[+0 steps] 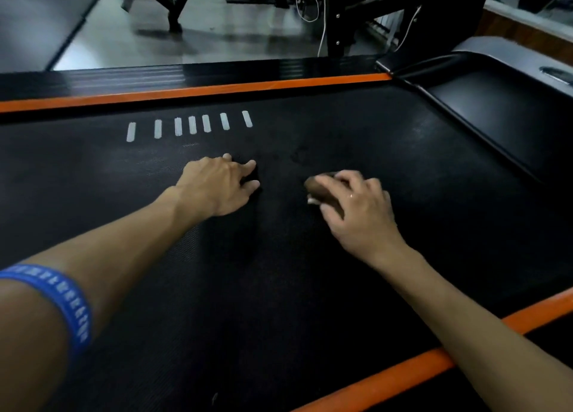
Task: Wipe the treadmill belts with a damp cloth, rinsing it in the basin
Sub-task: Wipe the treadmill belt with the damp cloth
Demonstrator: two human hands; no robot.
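Head view: right hand (356, 207) grips cloth (322, 191); left hand (223, 185) flat on belt (279, 287).

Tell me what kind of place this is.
Likely a gym. The hands work on a treadmill belt with orange side strips, and black machine frames with trailing cables stand on the floor behind.

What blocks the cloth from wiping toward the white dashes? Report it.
Nothing visible does. The right hand grips the brown cloth on the belt; bare belt lies toward the white dashes. The left hand rests to the side.
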